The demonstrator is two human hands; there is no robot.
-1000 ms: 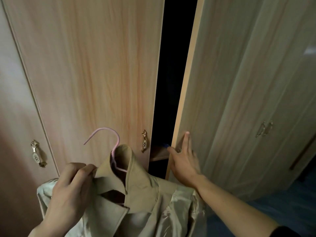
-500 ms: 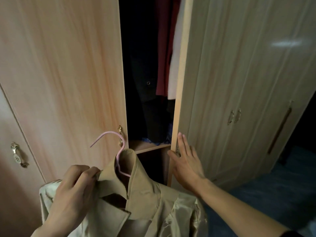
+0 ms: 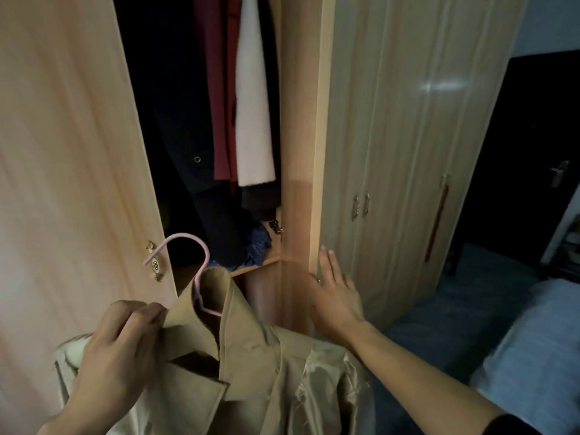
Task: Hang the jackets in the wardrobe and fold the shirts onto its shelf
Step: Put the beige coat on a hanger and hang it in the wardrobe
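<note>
A dark door (image 3: 530,127) with a metal handle (image 3: 558,176) stood at far right. Nearer lay what seemed a blue-covered bed (image 3: 539,340) on a bluish floor (image 3: 455,309).

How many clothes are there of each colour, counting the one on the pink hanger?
Tan jacket: 1
Red garment: 1
White garment: 1
Dark coat: 1 plain to see; the shadow may hide more
Blue cloth on the shelf: 1
Total: 5
</note>
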